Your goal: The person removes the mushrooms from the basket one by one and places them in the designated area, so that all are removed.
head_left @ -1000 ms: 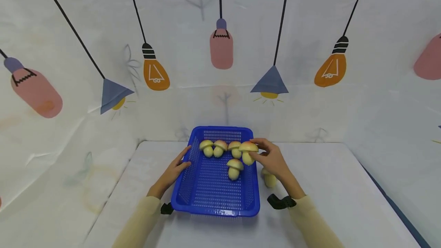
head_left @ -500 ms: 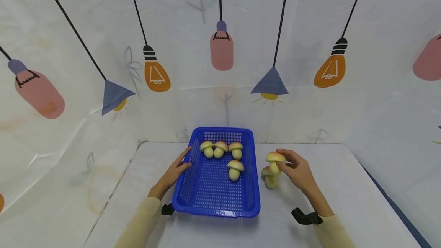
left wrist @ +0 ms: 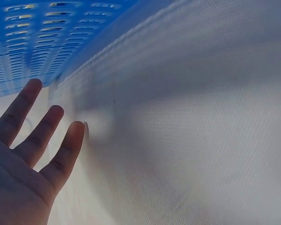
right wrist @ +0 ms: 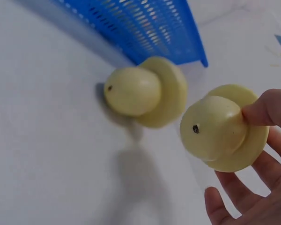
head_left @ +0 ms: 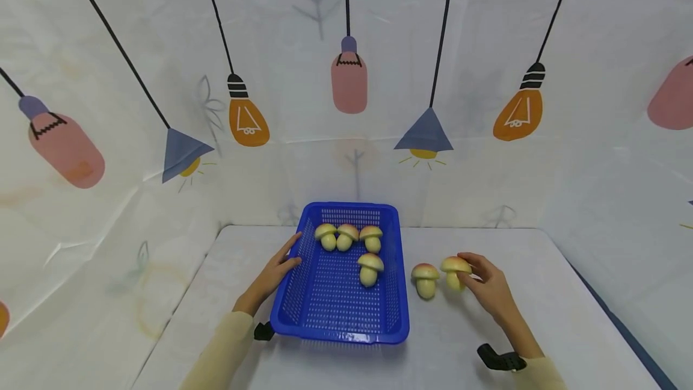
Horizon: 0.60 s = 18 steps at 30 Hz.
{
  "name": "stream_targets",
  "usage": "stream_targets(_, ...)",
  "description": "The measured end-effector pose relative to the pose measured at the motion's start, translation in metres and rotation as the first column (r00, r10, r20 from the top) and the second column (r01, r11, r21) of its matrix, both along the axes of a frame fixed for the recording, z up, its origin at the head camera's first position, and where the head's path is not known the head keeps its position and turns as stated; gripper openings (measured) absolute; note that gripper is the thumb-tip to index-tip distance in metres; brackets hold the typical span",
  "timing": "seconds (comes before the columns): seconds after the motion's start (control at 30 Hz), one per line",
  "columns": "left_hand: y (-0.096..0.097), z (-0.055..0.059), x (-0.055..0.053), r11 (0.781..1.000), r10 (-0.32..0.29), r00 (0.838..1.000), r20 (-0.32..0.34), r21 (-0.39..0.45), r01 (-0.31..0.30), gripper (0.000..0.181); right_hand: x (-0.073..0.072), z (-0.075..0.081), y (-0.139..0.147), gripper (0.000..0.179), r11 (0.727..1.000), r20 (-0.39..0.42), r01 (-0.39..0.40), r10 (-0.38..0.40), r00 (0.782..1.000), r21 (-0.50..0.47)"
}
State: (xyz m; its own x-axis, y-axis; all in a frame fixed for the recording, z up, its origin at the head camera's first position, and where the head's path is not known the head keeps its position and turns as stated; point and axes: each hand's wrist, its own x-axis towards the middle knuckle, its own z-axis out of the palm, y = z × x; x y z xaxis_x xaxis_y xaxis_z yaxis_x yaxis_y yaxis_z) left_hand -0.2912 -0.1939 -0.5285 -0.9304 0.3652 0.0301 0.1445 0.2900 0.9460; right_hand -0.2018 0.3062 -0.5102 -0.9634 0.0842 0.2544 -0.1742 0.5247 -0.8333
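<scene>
My right hand (head_left: 491,286) pinches a toy mushroom (head_left: 453,268) with a yellow-orange cap and pale stem, to the right of the basket. In the right wrist view the thumb presses where this mushroom's stem (right wrist: 210,126) meets its cap. Just left of it a second mushroom (head_left: 426,281) rests on the table. My left hand (head_left: 269,281) touches the left rim of the blue plastic basket (head_left: 341,330); its fingers look straight in the left wrist view. Inside the basket, three mushrooms (head_left: 347,238) line the far end, and another mushroom (head_left: 370,269) lies nearer the right wall.
A white-covered table (head_left: 487,245) lies under everything, its far edge against a pale wall cloth (head_left: 303,167) printed with lamps and bulbs. Dark straps with camera mounts (head_left: 500,359) sit at the wrists.
My right hand has carried its mushroom out of the basket, rightward and toward me, beyond the mushroom on the table, which now shows whole. My left hand has stayed at the rim.
</scene>
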Motion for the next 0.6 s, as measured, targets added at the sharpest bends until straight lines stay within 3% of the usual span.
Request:
stream_targets(0.3,0.0,0.001,0.0,1.0,0.006,1.0,0.002,0.002,-0.006,0.066,0.0,-0.026,0.012,0.044,0.999,0.086,0.039,-0.039,0.996,0.0)
stream_targets(0.6,0.001,0.001,0.001,1.0,0.006,1.0,0.007,0.0,-0.006,0.065,-0.005,-0.034,0.01,0.043,1.0,0.097,0.024,-0.024,0.995,-0.007)
